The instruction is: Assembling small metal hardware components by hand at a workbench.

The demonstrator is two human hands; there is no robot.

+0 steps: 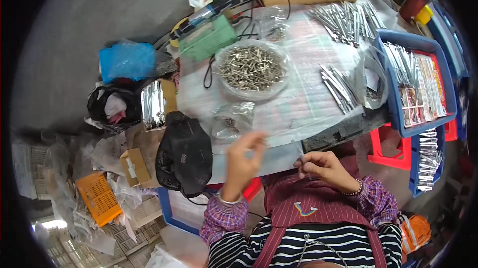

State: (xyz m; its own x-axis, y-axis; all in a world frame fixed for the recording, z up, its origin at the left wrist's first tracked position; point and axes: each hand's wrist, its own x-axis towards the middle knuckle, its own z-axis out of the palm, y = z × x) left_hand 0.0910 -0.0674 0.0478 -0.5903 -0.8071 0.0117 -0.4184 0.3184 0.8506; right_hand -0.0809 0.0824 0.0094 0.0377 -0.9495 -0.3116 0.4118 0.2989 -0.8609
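My left hand (245, 162) is raised over the near edge of the table, smeared by motion, so its fingers are hard to read. To its right, my right hand (324, 168) is closed in a pinch on a small thin piece whose kind I cannot make out. Beyond my hands stands a round tub (286, 80) lined with clear plastic and heaped with small metal screws (251, 66). A clear plastic bag (234, 118) with a few small parts lies just past my left hand. Slim silvery metal rods (338, 89) lie in a group farther right.
More rods (348, 21) lie at the far right. A blue tray (450, 100) holds rods and packets, above a red stool (391, 161). On the left are a black bag (184, 151), an open carton (169, 96) of metal parts and an orange basket (99, 201). A green box (209, 39) sits behind.
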